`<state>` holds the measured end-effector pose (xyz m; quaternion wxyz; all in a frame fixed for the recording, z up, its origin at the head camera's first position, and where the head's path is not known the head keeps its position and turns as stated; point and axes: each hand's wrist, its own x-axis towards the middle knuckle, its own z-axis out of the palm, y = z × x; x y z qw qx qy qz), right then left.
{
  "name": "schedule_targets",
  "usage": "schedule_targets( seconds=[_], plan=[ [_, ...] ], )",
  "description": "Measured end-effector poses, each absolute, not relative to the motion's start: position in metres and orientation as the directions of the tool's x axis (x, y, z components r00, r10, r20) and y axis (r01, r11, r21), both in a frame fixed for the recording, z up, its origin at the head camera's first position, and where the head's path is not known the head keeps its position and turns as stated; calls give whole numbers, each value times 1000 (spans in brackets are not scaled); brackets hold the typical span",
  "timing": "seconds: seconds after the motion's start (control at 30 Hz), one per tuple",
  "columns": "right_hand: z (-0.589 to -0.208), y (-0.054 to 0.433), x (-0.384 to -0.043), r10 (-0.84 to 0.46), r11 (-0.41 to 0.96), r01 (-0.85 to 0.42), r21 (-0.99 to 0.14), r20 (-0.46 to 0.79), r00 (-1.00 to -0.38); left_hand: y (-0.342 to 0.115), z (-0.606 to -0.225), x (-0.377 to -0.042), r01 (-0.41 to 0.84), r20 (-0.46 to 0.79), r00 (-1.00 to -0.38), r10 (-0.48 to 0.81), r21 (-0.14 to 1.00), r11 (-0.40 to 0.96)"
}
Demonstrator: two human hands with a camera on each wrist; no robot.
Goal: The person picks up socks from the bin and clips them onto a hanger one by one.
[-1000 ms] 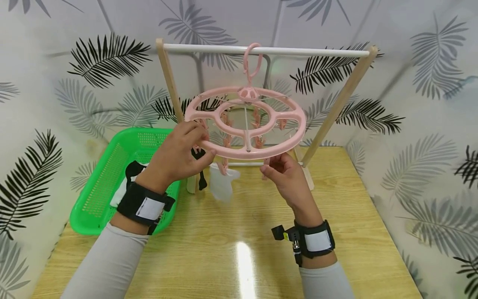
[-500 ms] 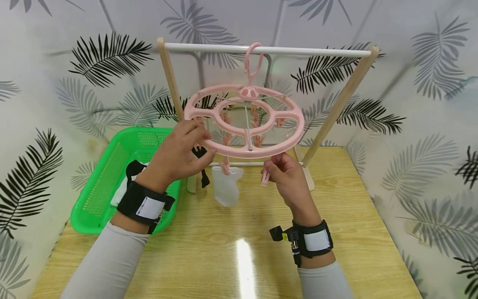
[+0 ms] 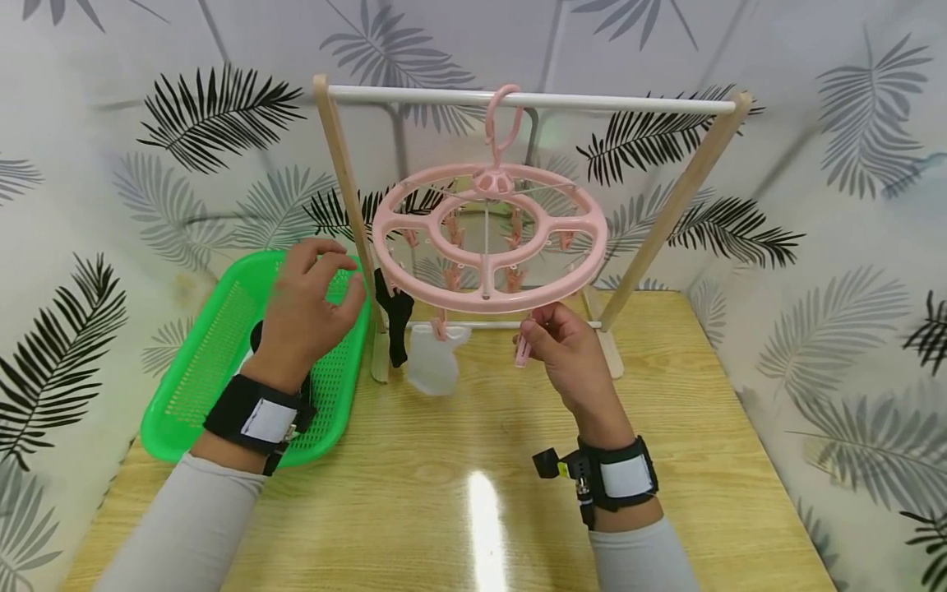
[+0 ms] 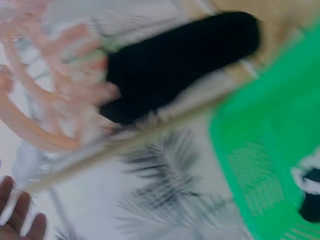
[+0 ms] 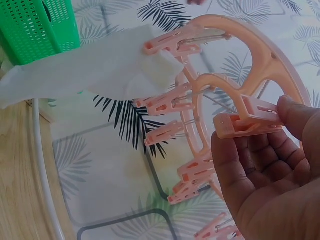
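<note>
A pink round clip hanger [image 3: 543, 298] hangs by its hook from the white bar of a wooden stand. My right hand [image 3: 573, 353] pinches a pink clothespin [image 5: 245, 125] at the hanger's front right, thumb on one side and fingers on the other. A white sock [image 3: 432, 362] and a black sock [image 3: 398, 316] hang from clips at the front left. My left hand [image 3: 311, 308] is in the air over the green basket [image 3: 166, 411], fingers loosely bent and holding nothing; it is apart from the hanger. Dark and white cloth [image 4: 312, 187] lies in the basket, partly hidden by that hand.
The wooden stand [image 3: 669, 210] carries the white bar [image 3: 614, 102] above the hanger, and a lower white bar runs behind the socks. Several more clips [image 5: 165, 132] dangle under the hanger. Wood-grain table [image 3: 414, 510] lies beneath everything, with leaf-patterned covering behind.
My left hand has let go of the hanger's left rim and moved left over the basket. The hanger and hanging socks have swung slightly. The right hand still pinches its clothespin.
</note>
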<state>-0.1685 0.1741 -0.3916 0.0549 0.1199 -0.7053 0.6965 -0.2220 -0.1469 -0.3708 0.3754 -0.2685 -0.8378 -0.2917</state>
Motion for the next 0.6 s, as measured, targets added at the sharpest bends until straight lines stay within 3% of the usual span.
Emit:
schedule_targets(
  seconds=[0.1,0.27,0.4,0.6],
  plan=[
    [-393,174,-169,-100,-6,-255,-967,254,-962,-168,-388,-225,563,698,-696,170,383,732],
    [-394,175,-169,-109,-14,-271,-962,271,-956,-204,-419,-225,288,411,-909,63,513,808],
    [-395,175,-169,-113,-8,-279,-960,278,-954,-228,-437,-224,156,257,-966,35,468,870],
    [-396,176,-169,-112,-25,-274,-961,275,-955,-247,-459,-235,11,13,-1000,5,434,901]
  ],
)
